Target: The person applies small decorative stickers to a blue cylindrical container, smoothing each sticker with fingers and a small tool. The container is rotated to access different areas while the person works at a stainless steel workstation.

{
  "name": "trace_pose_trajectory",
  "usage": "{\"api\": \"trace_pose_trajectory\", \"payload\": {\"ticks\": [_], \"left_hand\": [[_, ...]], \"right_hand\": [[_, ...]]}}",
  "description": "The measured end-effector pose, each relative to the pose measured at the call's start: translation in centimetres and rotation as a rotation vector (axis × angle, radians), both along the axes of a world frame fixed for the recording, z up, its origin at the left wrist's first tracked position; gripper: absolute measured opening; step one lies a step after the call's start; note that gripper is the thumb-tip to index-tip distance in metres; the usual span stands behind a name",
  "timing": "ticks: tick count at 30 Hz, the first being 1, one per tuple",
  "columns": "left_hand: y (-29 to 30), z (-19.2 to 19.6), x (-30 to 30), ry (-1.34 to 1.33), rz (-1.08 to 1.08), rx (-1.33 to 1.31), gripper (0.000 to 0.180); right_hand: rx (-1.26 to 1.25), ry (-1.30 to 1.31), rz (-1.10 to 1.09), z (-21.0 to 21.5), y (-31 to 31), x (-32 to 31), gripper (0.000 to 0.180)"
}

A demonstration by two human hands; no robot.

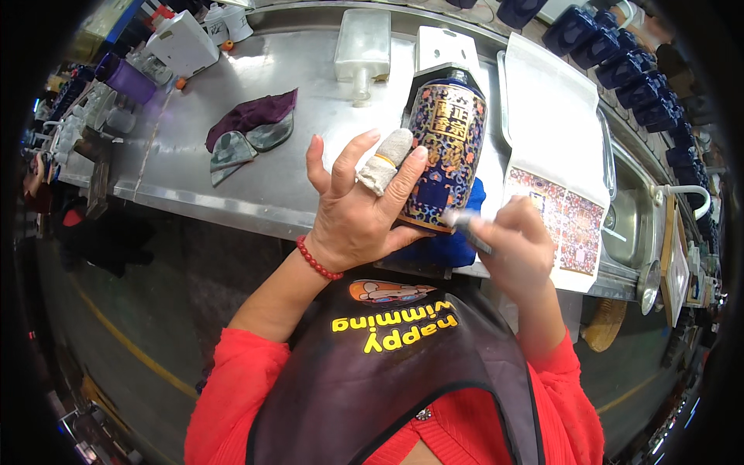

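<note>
A dark blue bottle with a gold, orange and pink floral pattern lies tilted on a blue cloth at the bench's front edge. My left hand steadies it, index finger and thumb against its lower left side. The other fingers of that hand are spread, one wearing a pale cloth finger cover. At the bottle's base, my right hand grips a small grey flat-edged tool; motion blurs both. Right of the bottle lies a white sheet with patterned printed panels at its near end.
On the metal bench are a purple-and-grey cloth item, a clear rectangular bottle and a white box. A sink with a white tap stands at right. Several blue bottles line the far right.
</note>
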State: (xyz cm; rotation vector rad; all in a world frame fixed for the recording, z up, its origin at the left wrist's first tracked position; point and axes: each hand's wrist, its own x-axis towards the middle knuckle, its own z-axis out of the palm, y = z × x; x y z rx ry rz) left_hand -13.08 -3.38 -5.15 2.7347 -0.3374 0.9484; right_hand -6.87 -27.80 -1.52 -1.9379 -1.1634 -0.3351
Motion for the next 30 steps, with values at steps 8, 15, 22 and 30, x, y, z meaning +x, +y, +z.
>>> {"api": "trace_pose_trajectory", "payload": {"ticks": [8, 15, 22, 30], "left_hand": [[-0.1, -0.7, 0.5, 0.097, -0.01, -0.113, 0.1], [0.1, 0.5, 0.6, 0.063, -0.006, 0.0, 0.102], [1.0, -0.7, 0.6, 0.2, -0.16, -0.19, 0.103], [1.4, -3.6, 1.1, 0.332, -0.377, -0.621, 0.083]], "right_hand": [[-0.124, -0.065, -0.074, -0.4, -0.4, 0.0, 0.039], [-0.028, 0.032, -0.016, -0.7, -0.1, -0.5, 0.032], [-0.061, -0.107, -0.079, -0.6, 0.3, -0.7, 0.037], [-0.127, -0.136, 0.06, 0.1, 0.7, -1.0, 0.039]]}}
